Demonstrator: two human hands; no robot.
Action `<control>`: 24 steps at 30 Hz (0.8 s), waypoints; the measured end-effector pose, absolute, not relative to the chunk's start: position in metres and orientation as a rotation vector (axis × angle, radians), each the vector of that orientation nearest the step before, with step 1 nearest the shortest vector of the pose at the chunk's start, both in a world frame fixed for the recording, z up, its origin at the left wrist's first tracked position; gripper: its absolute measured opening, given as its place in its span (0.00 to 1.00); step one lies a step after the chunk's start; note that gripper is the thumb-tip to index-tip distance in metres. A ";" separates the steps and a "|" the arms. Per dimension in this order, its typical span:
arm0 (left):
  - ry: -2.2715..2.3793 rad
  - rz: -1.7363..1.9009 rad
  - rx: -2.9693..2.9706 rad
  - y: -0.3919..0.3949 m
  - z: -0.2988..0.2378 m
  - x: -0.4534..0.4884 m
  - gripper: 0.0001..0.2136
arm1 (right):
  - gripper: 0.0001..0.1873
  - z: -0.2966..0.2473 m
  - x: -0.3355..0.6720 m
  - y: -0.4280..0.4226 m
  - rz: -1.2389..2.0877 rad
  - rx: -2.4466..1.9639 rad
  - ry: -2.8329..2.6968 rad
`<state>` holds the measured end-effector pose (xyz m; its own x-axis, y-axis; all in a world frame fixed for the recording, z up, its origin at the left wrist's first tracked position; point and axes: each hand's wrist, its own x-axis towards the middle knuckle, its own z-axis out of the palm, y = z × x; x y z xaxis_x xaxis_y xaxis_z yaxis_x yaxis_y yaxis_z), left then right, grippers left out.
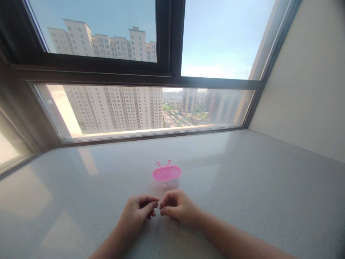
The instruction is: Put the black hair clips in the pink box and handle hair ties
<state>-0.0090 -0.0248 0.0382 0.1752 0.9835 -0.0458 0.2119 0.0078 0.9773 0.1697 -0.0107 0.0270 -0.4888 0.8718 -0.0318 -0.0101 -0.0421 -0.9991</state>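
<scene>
Just above the pale sill, my left hand (140,209) and my right hand (178,207) face each other, fingertips nearly touching. Thumb and forefinger are pinched together on each hand. A tiny dark bit shows at the right fingertips, too small to name; what the left pinch holds, if anything, cannot be made out. Right beyond my hands stands a small clear container (167,184) with a pink rim and a pink lid or inside (166,173). Its pink handle (164,163) sticks up at the far side.
The glossy speckled sill (256,194) spreads around my hands. Behind it runs a dark window frame (151,136), with tall buildings outside the glass. A plain white wall (304,79) bounds the right side.
</scene>
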 end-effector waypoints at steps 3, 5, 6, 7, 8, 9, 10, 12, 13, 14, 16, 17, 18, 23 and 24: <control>1.209 0.916 1.460 -0.027 0.039 -0.007 0.09 | 0.08 0.028 0.169 -0.011 1.586 -0.976 -1.565; 1.212 0.898 1.480 -0.027 0.039 -0.006 0.09 | 0.07 0.028 0.169 -0.012 1.577 -0.984 -1.567; 1.214 0.893 1.487 -0.027 0.039 -0.006 0.09 | 0.06 0.029 0.169 -0.012 1.575 -0.978 -1.565; 1.214 0.890 1.492 -0.027 0.039 -0.006 0.09 | 0.06 0.029 0.169 -0.012 1.575 -0.970 -1.561; 1.211 0.887 1.497 -0.027 0.039 -0.007 0.10 | 0.06 0.029 0.170 -0.012 1.575 -0.964 -1.557; 1.209 0.886 1.502 -0.027 0.039 -0.007 0.10 | 0.06 0.028 0.170 -0.011 1.575 -0.959 -1.553; 1.208 0.885 1.508 -0.027 0.039 -0.007 0.10 | 0.07 0.028 0.170 -0.011 1.577 -0.956 -1.548; 1.208 0.883 1.521 -0.027 0.039 -0.006 0.10 | 0.07 0.025 0.170 -0.010 1.582 -0.948 -1.539; 1.212 0.881 1.527 -0.027 0.039 -0.006 0.10 | 0.07 0.023 0.170 -0.009 1.583 -0.940 -1.532; 1.218 0.881 1.533 -0.028 0.039 -0.005 0.10 | 0.08 0.022 0.170 -0.009 1.583 -0.932 -1.521; 1.235 0.885 1.543 -0.028 0.039 -0.004 0.09 | 0.08 0.020 0.170 -0.008 1.587 -0.921 -1.495; 1.245 0.889 1.548 -0.028 0.040 -0.003 0.09 | 0.08 0.020 0.170 -0.008 1.589 -0.922 -1.483; 1.251 0.892 1.553 -0.028 0.040 -0.003 0.08 | 0.08 0.020 0.169 -0.007 1.592 -0.926 -1.476; 1.236 0.891 1.579 -0.028 0.040 -0.002 0.08 | 0.09 0.021 0.168 -0.008 1.591 -0.937 -1.465; 1.235 0.894 1.583 -0.027 0.040 -0.002 0.08 | 0.09 0.020 0.168 -0.008 1.584 -0.939 -1.463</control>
<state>-0.0025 -0.0275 0.0400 0.2367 0.9715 0.0096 0.3124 -0.0855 0.9461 0.1683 -0.0079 0.0203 -0.4326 0.9014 -0.0162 -0.0554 -0.0445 -0.9975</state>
